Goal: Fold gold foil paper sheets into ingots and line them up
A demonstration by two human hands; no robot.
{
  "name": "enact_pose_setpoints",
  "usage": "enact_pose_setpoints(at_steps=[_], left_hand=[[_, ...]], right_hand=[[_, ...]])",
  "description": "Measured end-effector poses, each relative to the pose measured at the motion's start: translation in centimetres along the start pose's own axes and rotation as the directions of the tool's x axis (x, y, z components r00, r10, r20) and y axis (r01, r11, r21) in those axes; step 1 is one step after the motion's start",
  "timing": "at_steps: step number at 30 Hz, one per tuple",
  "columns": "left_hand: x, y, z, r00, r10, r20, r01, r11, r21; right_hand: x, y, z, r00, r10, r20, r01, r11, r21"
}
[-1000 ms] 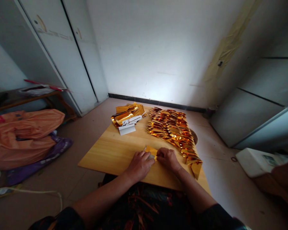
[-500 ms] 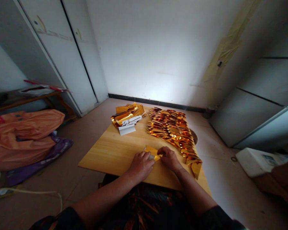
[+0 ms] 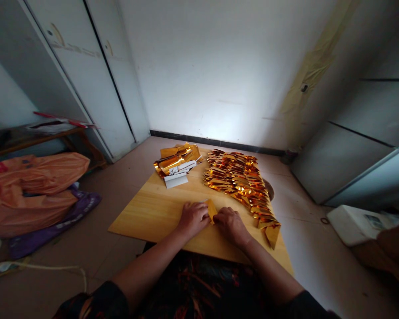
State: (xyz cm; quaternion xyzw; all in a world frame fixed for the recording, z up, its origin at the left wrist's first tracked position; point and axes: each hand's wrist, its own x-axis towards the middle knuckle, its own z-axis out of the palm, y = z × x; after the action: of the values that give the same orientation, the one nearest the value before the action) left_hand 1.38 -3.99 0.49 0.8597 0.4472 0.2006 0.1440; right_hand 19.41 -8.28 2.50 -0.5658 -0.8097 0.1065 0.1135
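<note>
Between my hands, low over the front of the wooden table, is a small sheet of gold foil paper [image 3: 212, 212], partly folded. My left hand [image 3: 194, 217] has its fingers closed on the sheet's left side. On the right side, my right hand [image 3: 231, 223] pinches the lower edge with bent fingers. Both hands hide parts of the paper. Folded gold foil pieces [image 3: 234, 175] lie in overlapping rows just beyond my right hand. Farther back on the left is a loose pile of gold foil sheets [image 3: 182, 155] with white paper strips [image 3: 182, 167] on top.
The table [image 3: 142, 210] stands near a white wall. An orange bag [image 3: 36, 190] and a purple bag [image 3: 60, 221] lie on the floor at left, near a pale cable [image 3: 53, 266]. A white box [image 3: 352, 226] is at right.
The gold paper has been folded over to a narrower shape, its grey side no longer showing. My left hand has shifted slightly left, and my right hand has turned inward toward it.
</note>
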Motion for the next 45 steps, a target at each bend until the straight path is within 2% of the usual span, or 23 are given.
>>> enact_pose_setpoints(at_steps=[4,7,9,12,14,18,25,29,32,38,45], left_hand=[[0.5,-1.6,0.0,0.997,0.02,0.074,-0.014,0.996,-0.085],[0.7,-2.3,-0.4,0.989,0.082,0.126,-0.071,0.993,-0.089],[0.7,-2.4,-0.6,0.988,0.122,0.1,-0.117,0.992,-0.056],[0.3,-2.2,-0.8,0.983,0.186,-0.004,-0.186,0.982,0.026],[-0.2,-2.1,-0.8,0.967,0.251,-0.036,-0.247,0.965,0.092],[-1.6,-2.0,-0.9,0.936,0.353,0.008,-0.349,0.922,0.167],[-2.5,-2.7,-1.3,0.941,0.339,0.013,-0.338,0.934,0.114],[-2.2,-2.8,-1.0,0.946,0.321,-0.049,-0.315,0.944,0.095],[-2.2,-2.6,-0.8,0.948,0.31,-0.078,-0.3,0.947,0.113],[-2.3,-2.6,-0.7,0.942,0.329,-0.064,-0.314,0.934,0.172],[-2.2,-2.8,-0.6,0.948,0.305,-0.089,-0.292,0.947,0.132]], right_hand=[[-0.2,-1.0,-0.2,0.998,-0.028,0.057,0.029,0.999,-0.025],[0.0,-0.8,0.0,0.996,-0.082,0.025,0.082,0.996,-0.016],[0.2,-0.1,0.3,0.988,-0.156,-0.019,0.156,0.988,0.005],[0.6,1.2,1.0,0.961,-0.266,-0.076,0.27,0.962,0.049],[0.7,1.8,1.3,0.951,-0.288,-0.108,0.297,0.952,0.073],[1.0,2.0,1.7,0.952,-0.277,-0.128,0.287,0.955,0.076],[1.7,1.7,1.2,0.952,-0.295,-0.079,0.299,0.953,0.045],[2.2,2.0,1.4,0.946,-0.319,-0.057,0.321,0.946,0.033],[2.4,2.3,1.7,0.944,-0.321,-0.074,0.325,0.945,0.045],[2.2,2.6,1.5,0.934,-0.34,-0.107,0.351,0.93,0.112],[2.2,2.5,1.7,0.928,-0.344,-0.146,0.361,0.926,0.111]])
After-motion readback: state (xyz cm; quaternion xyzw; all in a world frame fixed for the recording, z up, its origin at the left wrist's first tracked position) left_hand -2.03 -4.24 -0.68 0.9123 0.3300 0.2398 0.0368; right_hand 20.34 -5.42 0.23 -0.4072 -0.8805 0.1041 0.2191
